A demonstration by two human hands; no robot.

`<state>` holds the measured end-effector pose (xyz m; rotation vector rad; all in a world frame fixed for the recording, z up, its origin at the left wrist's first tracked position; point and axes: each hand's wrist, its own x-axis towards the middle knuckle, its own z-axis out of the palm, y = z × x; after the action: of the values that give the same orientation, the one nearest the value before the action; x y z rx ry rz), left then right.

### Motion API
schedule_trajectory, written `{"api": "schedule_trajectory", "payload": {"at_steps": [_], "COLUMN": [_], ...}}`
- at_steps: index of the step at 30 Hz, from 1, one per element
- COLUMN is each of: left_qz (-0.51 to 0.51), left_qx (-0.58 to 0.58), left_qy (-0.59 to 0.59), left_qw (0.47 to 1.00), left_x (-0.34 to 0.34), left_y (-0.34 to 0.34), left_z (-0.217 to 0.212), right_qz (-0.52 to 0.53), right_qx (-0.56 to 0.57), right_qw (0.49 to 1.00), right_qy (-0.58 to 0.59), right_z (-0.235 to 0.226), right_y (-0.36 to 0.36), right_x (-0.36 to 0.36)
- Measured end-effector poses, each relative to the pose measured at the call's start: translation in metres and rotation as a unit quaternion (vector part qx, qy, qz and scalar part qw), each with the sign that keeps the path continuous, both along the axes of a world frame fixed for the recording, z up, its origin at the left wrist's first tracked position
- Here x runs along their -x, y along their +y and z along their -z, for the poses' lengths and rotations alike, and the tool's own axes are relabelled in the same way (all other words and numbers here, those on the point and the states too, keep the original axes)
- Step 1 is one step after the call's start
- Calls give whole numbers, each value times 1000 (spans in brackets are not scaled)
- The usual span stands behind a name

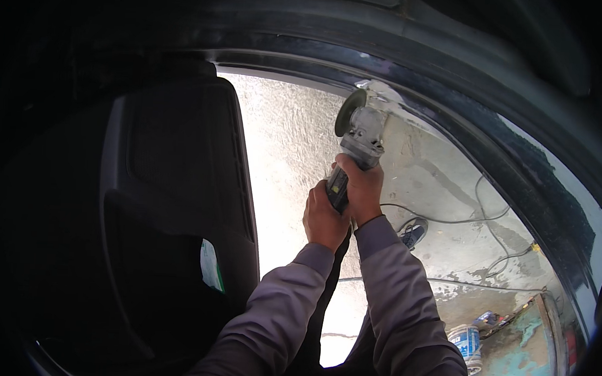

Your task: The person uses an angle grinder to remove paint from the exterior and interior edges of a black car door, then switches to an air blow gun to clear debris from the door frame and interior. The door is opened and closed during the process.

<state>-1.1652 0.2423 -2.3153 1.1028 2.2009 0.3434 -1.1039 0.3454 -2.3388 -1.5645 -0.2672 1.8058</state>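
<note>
Both my hands grip an angle grinder (358, 142) held up in front of me. My right hand (362, 190) wraps its body just below the grey gear head. My left hand (323, 220) holds the rear of the handle lower down. The grinding disc (349, 111) stands edge-on at the top and meets the curved dark metal car body edge (414, 115), where a bare, light patch shows. My sleeves are grey.
A dark car seat or interior panel (171, 201) fills the left. Beyond the opening lies a sunlit concrete floor (296, 147) with cables (476, 217), a shoe (413, 232) and a blue and white bucket (466, 343).
</note>
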Motion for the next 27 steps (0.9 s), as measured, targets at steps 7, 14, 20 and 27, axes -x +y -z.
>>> {"api": "schedule_trajectory", "payload": {"at_steps": [7, 14, 20, 27], "left_qz": [7, 22, 24, 22], "left_qx": [-3, -14, -3, -4], "left_qy": [18, 23, 29, 20], "left_qw": [1000, 999, 999, 1000], "left_x": [-7, -31, -44, -48], "left_y": [1, 7, 6, 4], "left_z": [1, 1, -2, -3], "right_qz": [12, 18, 7, 6], "right_qx": [3, -7, -7, 1], "right_qw": [1000, 999, 999, 999], "right_qy": [23, 43, 44, 37], "right_z": [0, 3, 0, -4], "right_y": [1, 4, 5, 4], "right_x": [-8, -34, -48, -53]}}
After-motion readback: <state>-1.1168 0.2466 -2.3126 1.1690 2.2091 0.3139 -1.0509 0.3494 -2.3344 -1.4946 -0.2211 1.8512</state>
